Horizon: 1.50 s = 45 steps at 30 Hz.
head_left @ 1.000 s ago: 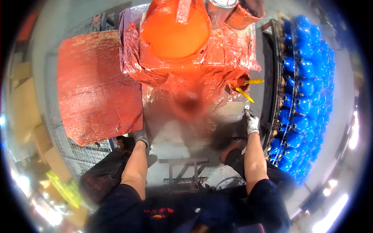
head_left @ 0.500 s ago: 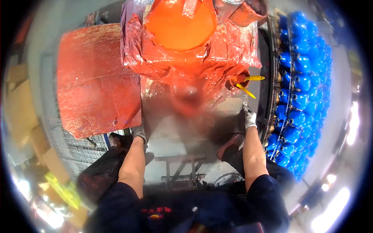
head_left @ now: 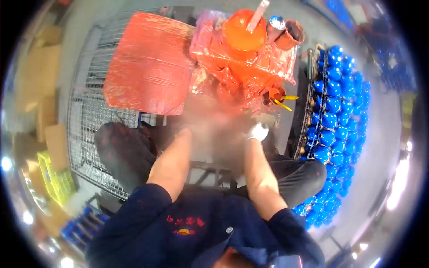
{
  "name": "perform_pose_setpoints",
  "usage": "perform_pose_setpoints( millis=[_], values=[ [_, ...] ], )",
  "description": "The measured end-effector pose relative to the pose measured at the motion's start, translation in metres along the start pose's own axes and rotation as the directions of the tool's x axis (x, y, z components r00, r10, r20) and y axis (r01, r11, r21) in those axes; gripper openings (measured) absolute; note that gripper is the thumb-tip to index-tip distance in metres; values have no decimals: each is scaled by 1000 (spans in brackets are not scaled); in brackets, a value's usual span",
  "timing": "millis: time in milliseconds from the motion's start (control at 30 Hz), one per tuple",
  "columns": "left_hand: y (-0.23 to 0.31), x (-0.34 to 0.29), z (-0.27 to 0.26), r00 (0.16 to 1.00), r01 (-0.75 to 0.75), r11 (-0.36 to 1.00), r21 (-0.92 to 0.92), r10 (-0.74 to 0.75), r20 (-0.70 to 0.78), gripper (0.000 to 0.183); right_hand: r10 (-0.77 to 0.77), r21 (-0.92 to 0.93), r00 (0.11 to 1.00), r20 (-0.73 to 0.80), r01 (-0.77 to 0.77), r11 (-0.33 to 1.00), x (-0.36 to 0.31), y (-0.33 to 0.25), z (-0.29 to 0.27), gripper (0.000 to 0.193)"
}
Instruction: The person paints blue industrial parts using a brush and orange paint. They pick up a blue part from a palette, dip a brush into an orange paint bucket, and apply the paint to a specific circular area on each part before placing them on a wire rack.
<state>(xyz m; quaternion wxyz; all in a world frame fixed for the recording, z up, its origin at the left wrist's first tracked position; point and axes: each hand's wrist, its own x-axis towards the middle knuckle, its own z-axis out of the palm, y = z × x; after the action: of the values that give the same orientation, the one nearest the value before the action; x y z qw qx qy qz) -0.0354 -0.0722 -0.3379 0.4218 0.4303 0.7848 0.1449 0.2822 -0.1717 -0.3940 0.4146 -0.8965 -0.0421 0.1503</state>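
Since a second ago both hands have been drawn inward: left hand (head_left: 183, 130) and right hand (head_left: 258, 132) are now set closer together. View is shifted too; paint bucket (head_left: 241, 39) and its stick (head_left: 258, 16) are shown more fully. Grip cannot be told for either; both are blurred. Red-coated board (head_left: 149, 67) is seen ahead-left of the left hand, brush cup (head_left: 273, 95) with yellow-handled brushes (head_left: 289, 97) beyond the right. Judged a reposition; no brush is seen held.
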Motion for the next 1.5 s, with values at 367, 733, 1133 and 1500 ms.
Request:
perform_pose_setpoints(
  millis=[367,733,1133,1500],
  values=[
    [218,-210,-285,741,-649,387,-655,516,-430,53,-460,181,750,476,428,885,-173,-105,-54,43],
    [-21,104,-409,787,-438,899,31,399,-470,76,-649,414,392,651,534,738,-243,-267,-228,30],
    [14,129,-303,933,-358,740,-569,270,-237,60,-723,542,162,672,559,628,-270,-428,-55,30],
    [107,-77,-260,774,-79,374,-924,607,180,61,-706,219,167,688,880,422,-238,-481,50,81]
  ],
)
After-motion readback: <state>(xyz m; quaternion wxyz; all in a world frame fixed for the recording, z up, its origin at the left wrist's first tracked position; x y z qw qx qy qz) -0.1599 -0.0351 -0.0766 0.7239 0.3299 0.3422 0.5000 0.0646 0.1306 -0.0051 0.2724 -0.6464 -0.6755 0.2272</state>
